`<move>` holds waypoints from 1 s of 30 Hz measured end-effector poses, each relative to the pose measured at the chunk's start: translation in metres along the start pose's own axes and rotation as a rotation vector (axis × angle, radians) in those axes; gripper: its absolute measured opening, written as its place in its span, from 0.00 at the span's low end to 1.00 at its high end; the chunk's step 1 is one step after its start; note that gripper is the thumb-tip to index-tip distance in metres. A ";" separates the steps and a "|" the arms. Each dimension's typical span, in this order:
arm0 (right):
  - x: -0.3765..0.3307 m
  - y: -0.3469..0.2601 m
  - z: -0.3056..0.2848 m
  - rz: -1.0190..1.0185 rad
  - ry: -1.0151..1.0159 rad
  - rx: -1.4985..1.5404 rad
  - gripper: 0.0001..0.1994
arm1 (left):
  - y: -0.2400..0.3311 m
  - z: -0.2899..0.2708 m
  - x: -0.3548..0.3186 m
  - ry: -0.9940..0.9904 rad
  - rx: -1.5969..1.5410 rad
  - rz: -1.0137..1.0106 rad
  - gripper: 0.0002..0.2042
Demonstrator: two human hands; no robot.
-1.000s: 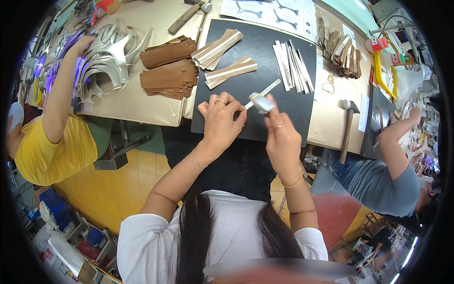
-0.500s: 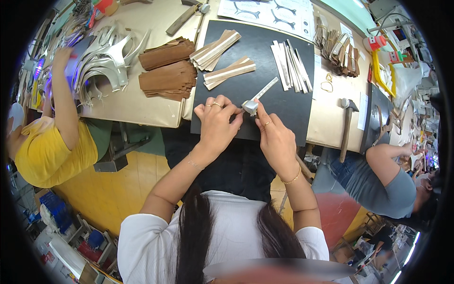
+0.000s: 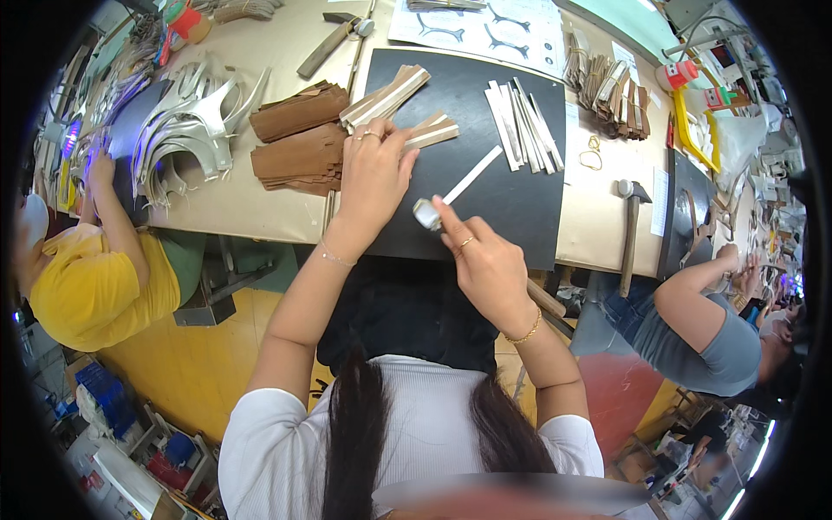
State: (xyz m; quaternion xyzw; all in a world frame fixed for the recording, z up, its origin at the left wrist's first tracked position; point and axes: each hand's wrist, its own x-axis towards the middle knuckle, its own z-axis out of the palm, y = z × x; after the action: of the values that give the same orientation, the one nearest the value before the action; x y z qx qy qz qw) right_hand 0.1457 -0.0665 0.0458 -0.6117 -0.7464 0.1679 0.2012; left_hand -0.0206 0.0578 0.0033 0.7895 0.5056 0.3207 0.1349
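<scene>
My right hand pinches a narrow white strip near its lower end, over the front of a black mat. At that end, beside my fingertips, is a shiny silver buckle-like piece; its exact kind is unclear. My left hand reaches over the left end of a small pile of tan and white strips, its fingers slightly bent and apart, the fingertips partly hidden. Behind it lies another tan and white strip pile. Loose white strips lie at the mat's right.
Brown leather stacks and curved silver pieces lie to the left. A hammer rests at right, another hammer at the back. Bundled brown strips and a yellow tray stand farther right. People sit on both sides.
My left hand has left the silver piece and moved up and left to the tan and white strips. My right hand has shifted left and slightly down, still holding the white strip.
</scene>
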 end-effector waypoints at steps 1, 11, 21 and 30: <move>-0.001 0.000 -0.001 0.017 -0.032 -0.020 0.26 | -0.001 0.002 0.004 -0.046 0.023 0.006 0.12; -0.009 0.044 -0.032 0.192 -0.010 -0.226 0.22 | -0.003 0.010 0.021 -0.178 -0.016 -0.044 0.09; 0.016 0.058 -0.018 0.163 0.112 -0.114 0.22 | 0.010 0.006 0.030 -0.316 -0.071 -0.090 0.08; 0.036 0.074 -0.013 0.224 0.284 -0.065 0.20 | 0.024 -0.036 0.018 -0.609 -0.199 -0.069 0.12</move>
State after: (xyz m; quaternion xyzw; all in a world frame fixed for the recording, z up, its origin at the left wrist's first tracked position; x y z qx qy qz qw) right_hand 0.2089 -0.0162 0.0234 -0.7149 -0.6425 0.0769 0.2649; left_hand -0.0211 0.0593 0.0503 0.8145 0.4346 0.1128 0.3672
